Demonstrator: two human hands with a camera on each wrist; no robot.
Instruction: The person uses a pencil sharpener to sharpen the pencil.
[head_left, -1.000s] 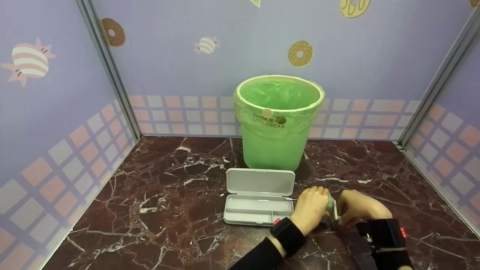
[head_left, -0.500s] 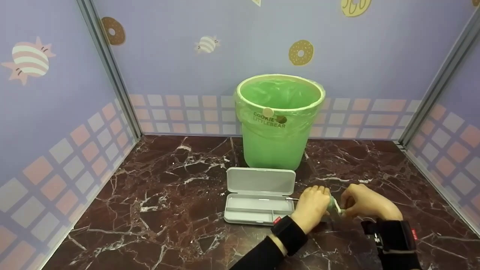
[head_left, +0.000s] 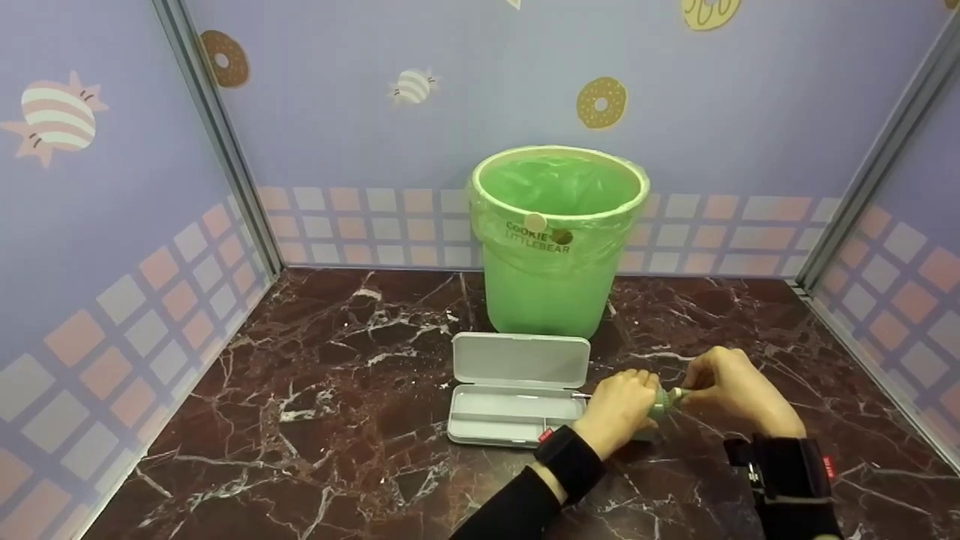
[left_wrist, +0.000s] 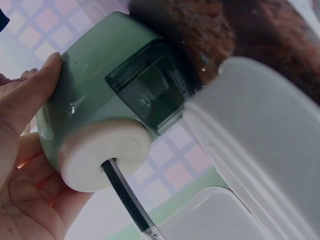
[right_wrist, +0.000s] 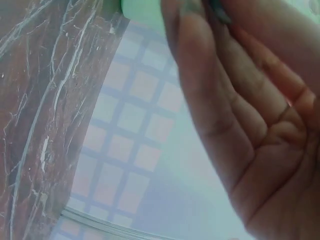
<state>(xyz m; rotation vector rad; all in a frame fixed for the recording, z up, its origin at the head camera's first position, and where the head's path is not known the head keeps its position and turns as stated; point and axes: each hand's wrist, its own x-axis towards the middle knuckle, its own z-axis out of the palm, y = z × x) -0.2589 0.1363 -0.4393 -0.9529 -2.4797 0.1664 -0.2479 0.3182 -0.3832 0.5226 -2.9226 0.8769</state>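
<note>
While left hand (head_left: 619,416) grips green sharpener (head_left: 660,405), right hand (head_left: 731,394) fingers, pinching its crank, moved up-right.

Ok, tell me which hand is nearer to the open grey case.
Left. The left hand grips the green sharpener right at the grey case's right end. The right hand sits farther right, beyond the sharpener, pinching its other end.

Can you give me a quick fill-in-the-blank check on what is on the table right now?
1. The left hand grips a pale ____ pencil sharpener with a pencil pushed into its white end.
2. The grey plastic pencil case lies with its lid ____.
3. The round green bin stands directly ____ the case.
4. The right hand pinches the sharpener's ____ end.

Missing words: green; open; behind; right
</note>
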